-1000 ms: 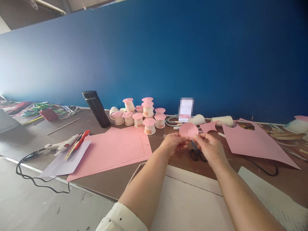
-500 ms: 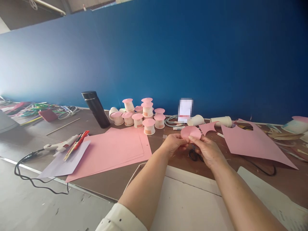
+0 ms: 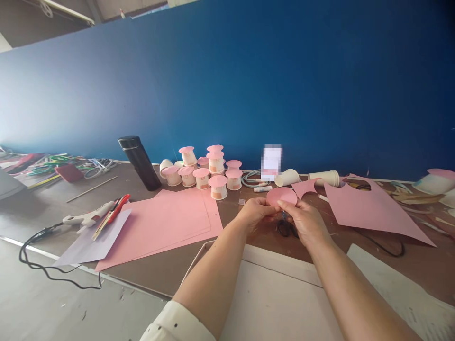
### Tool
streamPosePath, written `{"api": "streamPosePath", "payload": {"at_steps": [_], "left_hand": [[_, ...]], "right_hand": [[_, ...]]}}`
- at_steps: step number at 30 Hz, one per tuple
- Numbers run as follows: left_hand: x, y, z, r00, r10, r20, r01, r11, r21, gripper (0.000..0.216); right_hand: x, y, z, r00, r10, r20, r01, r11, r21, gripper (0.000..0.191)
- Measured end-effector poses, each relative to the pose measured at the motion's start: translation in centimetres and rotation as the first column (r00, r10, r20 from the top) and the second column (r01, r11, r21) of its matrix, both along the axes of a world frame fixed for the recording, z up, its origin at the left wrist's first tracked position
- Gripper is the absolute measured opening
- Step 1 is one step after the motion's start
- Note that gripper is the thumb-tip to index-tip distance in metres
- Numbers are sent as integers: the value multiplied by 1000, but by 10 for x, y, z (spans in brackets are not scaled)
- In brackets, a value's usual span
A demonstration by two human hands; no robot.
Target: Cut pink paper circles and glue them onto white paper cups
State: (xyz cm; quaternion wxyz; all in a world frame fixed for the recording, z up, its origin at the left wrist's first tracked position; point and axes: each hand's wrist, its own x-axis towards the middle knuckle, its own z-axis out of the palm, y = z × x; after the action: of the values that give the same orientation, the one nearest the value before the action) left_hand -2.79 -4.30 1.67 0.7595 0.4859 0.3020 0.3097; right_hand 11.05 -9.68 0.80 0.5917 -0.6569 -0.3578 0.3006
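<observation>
Both my hands hold a pink paper disc [image 3: 280,194] in front of me, over the brown table [image 3: 227,255]. The fingers of my left hand [image 3: 256,211] pinch its left edge. On the other side, my right hand [image 3: 304,218] grips it with the thumb lying on top. Black-handled scissors [image 3: 284,228] lie on the table just beneath, partly hidden by my hands. Right of the disc rests a pink paper sheet with round cut-outs [image 3: 359,208]. A group of upturned paper cups with pink disc tops [image 3: 218,187] stands to the left.
Pink sheets [image 3: 177,213] lie left, beside a glue gun [image 3: 90,215] and a red utility knife [image 3: 112,215] on pale paper. A black bottle [image 3: 140,163] stands behind them. Loose cups [image 3: 287,177] lie near the blue wall [image 3: 284,85]. An open box [image 3: 277,293] sits below my arms.
The view has shifted slightly, so most things appear a little further left. My hands keep hold of the pink disc in nearly the same pose.
</observation>
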Motion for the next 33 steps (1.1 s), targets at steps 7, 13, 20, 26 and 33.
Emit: {"api": "streamPosePath", "payload": {"at_steps": [7, 13, 20, 26, 33], "left_hand": [[1, 1, -1, 998, 53, -31, -51, 997, 49, 29], [-2, 1, 3, 996, 89, -9, -88, 990, 114, 28], [-1, 1, 5, 985, 169, -37, -157, 962, 224, 26], [2, 3, 0, 864, 494, -98, -308, 673, 672, 10], [0, 3, -3, 770, 627, 113, -127, -23, 992, 17]], "right_hand": [[-2, -1, -1, 999, 31, -7, -31, 1000, 2, 42], [-5, -2, 9, 978, 117, -175, -108, 992, 62, 50], [-3, -3, 11, 990, 41, -137, -20, 988, 155, 44], [-1, -1, 15, 957, -71, -283, 121, 979, 161, 35], [10, -7, 24, 749, 119, -652, -40, 990, 136, 51]]}}
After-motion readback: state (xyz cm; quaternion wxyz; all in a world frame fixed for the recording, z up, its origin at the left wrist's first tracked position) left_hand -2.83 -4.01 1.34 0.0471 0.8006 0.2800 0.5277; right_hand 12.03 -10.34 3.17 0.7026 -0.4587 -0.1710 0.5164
